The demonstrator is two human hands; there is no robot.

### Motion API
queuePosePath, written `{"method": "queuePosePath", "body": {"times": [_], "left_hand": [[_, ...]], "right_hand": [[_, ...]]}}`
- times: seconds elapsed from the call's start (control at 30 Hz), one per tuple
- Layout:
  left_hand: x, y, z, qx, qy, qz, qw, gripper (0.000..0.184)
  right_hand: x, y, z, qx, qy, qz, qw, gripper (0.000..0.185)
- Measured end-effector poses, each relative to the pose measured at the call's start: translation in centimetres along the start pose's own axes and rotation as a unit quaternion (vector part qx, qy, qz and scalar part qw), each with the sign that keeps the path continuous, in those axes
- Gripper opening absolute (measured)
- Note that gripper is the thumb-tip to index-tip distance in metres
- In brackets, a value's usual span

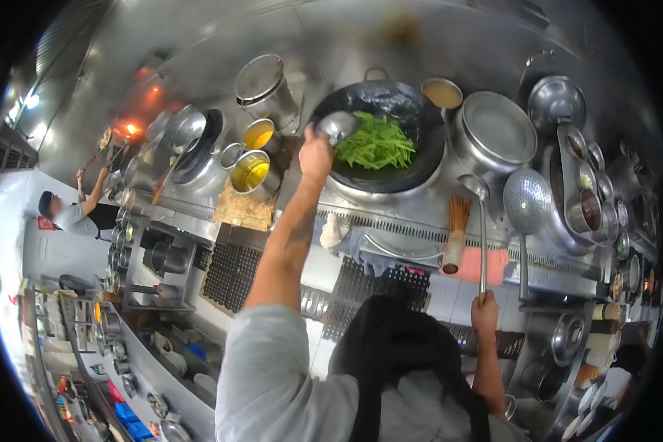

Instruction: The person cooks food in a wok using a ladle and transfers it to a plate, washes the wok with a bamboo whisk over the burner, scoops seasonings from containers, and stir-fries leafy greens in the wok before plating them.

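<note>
A large black wok (427,151) sits on the steel range, with green leafy vegetables (376,144) in it. My left hand (316,156) is at the wok's left rim, its fingers closed round a metal bowl (338,127) that is tilted over the wok beside the greens. Lower right, my right hand (485,312) grips the end of a long-handled ladle (482,221), whose cup rests on the range right of the wok.
Metal pots of yellow liquid (251,174) stand left of the wok. A bamboo brush (457,232), a perforated skimmer (527,200) and a lidded pot (499,127) are to the right. Another person (70,214) works by flames at the far left.
</note>
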State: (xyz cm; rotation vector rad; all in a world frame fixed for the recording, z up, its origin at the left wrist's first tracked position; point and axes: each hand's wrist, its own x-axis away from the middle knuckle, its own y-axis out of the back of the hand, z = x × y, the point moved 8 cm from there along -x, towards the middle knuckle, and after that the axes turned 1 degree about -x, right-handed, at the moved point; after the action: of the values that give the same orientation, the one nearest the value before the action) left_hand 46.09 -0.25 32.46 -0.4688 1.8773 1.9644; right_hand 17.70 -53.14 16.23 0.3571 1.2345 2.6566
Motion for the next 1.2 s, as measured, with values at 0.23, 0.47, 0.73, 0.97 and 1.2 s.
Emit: {"method": "queuePosePath", "body": {"times": [0.23,0.47,0.73,0.97,1.2], "left_hand": [[30.9,6.6,14.2,0.672,0.479,-0.224,0.519,0.018],[92.3,26.2,18.0,0.247,0.673,-0.651,0.250,0.016],[91.0,35.3,13.2,0.342,0.630,-0.505,0.481,0.026],[50.7,26.7,-9.3,0.275,0.284,-0.129,0.909,0.044],[44.1,16.8,-24.0,0.840,0.161,0.305,0.419,0.061]], "right_hand": [[-2.6,-2.3,3.6,0.121,0.190,-0.057,0.973,0.045],[-0.9,-11.7,18.2,0.000,0.363,0.219,0.906,0.023],[17.5,-20.9,22.5,0.016,0.339,0.501,0.796,0.015],[30.4,-18.9,26.9,-0.174,0.088,0.757,0.623,0.031],[23.4,-1.9,24.0,0.142,0.377,0.654,0.640,0.037]]}}
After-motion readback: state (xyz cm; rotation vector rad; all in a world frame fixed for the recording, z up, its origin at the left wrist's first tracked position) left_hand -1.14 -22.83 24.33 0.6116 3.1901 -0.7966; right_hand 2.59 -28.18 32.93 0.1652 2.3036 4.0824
